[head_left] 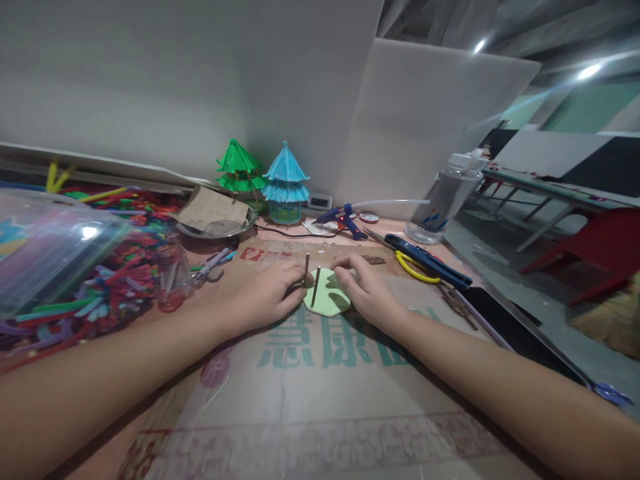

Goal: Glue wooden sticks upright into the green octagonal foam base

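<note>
A pale green paper disc (330, 298) lies on the cardboard sheet (320, 380) in front of me. Two thin brown sticks (315, 285) stand upright at the disc's left edge. My left hand (265, 293) rests on the cardboard with its fingers pinched at the foot of the sticks. My right hand (363, 287) lies with its fingers pressed flat on the disc's right side.
A clear tub and heap of coloured straws (100, 273) fill the left. Green (239, 167) and blue (286, 181) straw pavilions stand at the back, by a glue gun (343, 219), a water bottle (445, 197) and blue-and-yellow pliers (425, 263). Table's edge runs on the right.
</note>
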`<state>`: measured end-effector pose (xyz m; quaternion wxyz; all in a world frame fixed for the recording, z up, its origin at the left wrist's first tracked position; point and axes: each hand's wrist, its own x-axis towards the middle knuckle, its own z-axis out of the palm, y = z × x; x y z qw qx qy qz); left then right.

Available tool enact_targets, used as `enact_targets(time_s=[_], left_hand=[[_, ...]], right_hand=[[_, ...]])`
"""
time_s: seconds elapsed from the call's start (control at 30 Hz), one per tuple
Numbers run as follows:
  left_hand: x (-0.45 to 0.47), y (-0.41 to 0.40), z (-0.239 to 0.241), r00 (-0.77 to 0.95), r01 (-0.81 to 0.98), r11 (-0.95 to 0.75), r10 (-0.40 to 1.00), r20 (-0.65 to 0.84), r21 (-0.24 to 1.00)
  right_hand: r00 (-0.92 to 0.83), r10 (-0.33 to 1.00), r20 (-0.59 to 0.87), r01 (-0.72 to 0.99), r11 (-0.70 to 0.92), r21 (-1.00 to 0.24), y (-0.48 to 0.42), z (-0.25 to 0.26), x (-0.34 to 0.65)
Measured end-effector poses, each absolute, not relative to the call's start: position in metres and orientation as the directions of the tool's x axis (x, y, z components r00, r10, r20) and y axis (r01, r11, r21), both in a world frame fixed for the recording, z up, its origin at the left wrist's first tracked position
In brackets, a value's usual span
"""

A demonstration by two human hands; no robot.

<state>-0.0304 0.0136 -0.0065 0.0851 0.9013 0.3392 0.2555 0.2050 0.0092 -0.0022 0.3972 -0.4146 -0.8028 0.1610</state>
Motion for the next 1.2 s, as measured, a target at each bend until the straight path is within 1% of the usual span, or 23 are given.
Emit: enact_targets(time_s=[0.2,0.3,0.43,0.67,0.87,1.2], left_hand=[[-0.030,0.012,-0.005,0.653,0.516,-0.767,0.640,0.405,0.381],[-0.030,0.014,-0.006,0.663,0.492,-0.779,0.625,0.412,0.390],[-0.032,0.016,-0.008,0.690,0.474,-0.803,0.593,0.415,0.361],[-0.031,0.012,-0.001,0.712,0.433,-0.833,0.550,0.436,0.344],[-0.031,0.012,-0.002,0.718,0.442,-0.834,0.550,0.426,0.331],[-0.032,0.012,-0.003,0.720,0.424,-0.840,0.539,0.436,0.338]], right_hand=[[-0.363,0.743,0.562,0.487,0.666,-0.565,-0.001,0.006,0.206],[-0.426,0.696,0.578,0.441,0.718,-0.539,-0.005,0.008,0.207],[-0.522,0.637,0.567,0.414,0.770,-0.485,-0.006,0.007,0.205],[-0.573,0.634,0.520,0.385,0.768,-0.512,-0.005,0.006,0.202],[-0.654,0.578,0.489,0.354,0.804,-0.477,-0.008,0.009,0.198],[-0.663,0.579,0.474,0.363,0.803,-0.473,-0.006,0.008,0.198]])
